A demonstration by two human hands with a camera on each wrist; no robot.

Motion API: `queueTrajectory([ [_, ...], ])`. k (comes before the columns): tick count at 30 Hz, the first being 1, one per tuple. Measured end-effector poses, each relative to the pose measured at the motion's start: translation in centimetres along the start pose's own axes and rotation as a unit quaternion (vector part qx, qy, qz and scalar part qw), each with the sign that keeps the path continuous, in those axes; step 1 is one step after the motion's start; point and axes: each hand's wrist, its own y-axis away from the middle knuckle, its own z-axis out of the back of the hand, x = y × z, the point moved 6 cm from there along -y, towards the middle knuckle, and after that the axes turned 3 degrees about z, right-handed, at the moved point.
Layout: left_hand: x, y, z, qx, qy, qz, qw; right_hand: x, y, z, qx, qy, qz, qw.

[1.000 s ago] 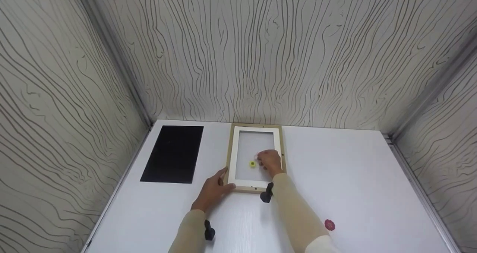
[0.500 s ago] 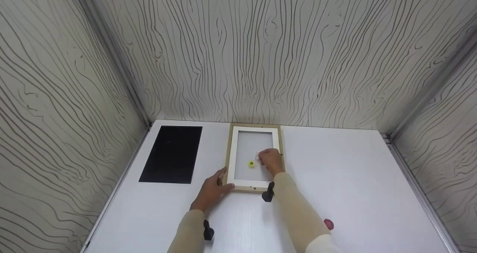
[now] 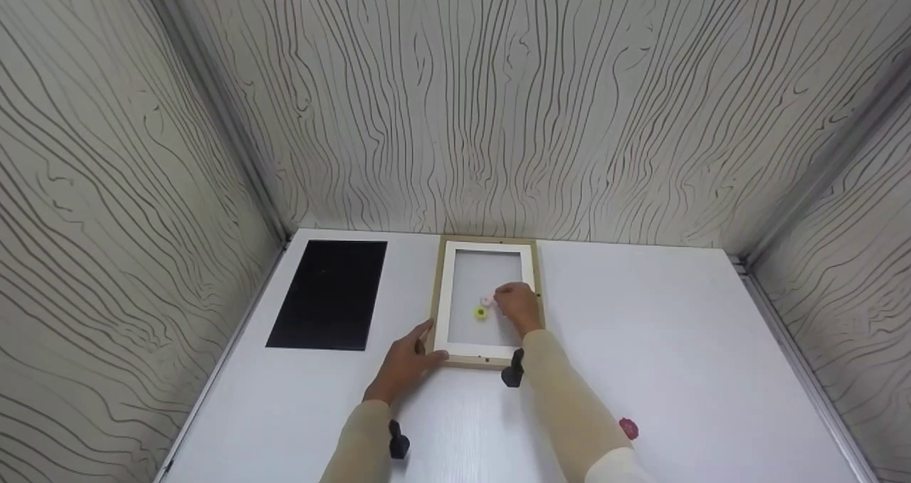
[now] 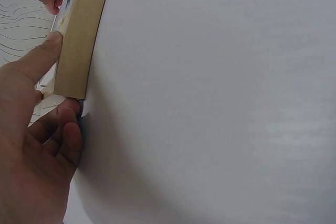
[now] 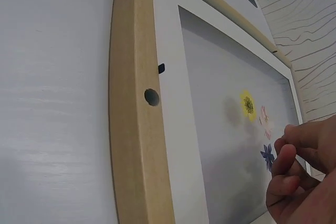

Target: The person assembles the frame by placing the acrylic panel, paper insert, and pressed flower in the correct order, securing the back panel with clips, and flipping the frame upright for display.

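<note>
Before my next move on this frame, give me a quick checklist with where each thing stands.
1. Left hand steadying the wooden frame: ok, gripping its near-left corner.
2. Yellow flower inside the white mat opening: ok.
3. Purple flower inside the opening: ok, close to the right hand.
4. Pink flower free of the fingertips: cannot tell.
5. Red piece in the frame, if wanted: not ok, on the table.
6. Black panel apart from the frame: ok.
</note>
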Motion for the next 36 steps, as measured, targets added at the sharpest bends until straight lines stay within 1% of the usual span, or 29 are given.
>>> queueTrajectory([
  [3,-0.1,0.0,0.0,-0.002,-0.002,0.003,1.0000,-0.3,-0.1,0.2,-0.006,-0.008,-0.003,0.9999],
  [9,-0.2,0.1,-0.1,-0.003,-0.003,0.002,1.0000,-0.7,-0.2,0.7,-0.007,-0.026,-0.003,0.9996],
  [13,-0.2,0.1,-0.1,-0.003,-0.008,-0.004,1.0000,-0.4,0.0,1.1,-0.012,-0.037,-0.003,0.9992],
  [17,-0.1,0.0,-0.2,-0.002,-0.001,-0.006,1.0000,-0.2,0.3,1.7,-0.019,-0.033,-0.002,0.9993],
  [22,0.1,0.1,-0.2,-0.005,0.002,0.002,1.0000,-0.4,0.4,2.3,-0.011,-0.047,0.004,0.9988],
  [26,0.0,0.2,-0.2,-0.007,-0.005,0.003,1.0000,-0.5,0.4,2.8,-0.005,-0.052,0.008,0.9986],
  [31,-0.3,0.2,0.0,-0.008,-0.006,-0.006,0.9999,-0.7,0.6,3.4,0.014,-0.078,0.008,0.9969],
  [33,-0.4,0.2,0.0,-0.009,-0.007,-0.009,0.9999,-0.9,0.7,3.8,0.015,-0.090,0.013,0.9957],
  [36,-0.3,0.1,0.0,-0.008,-0.011,-0.011,0.9999,-1.1,1.1,4.6,0.015,-0.094,0.025,0.9951],
])
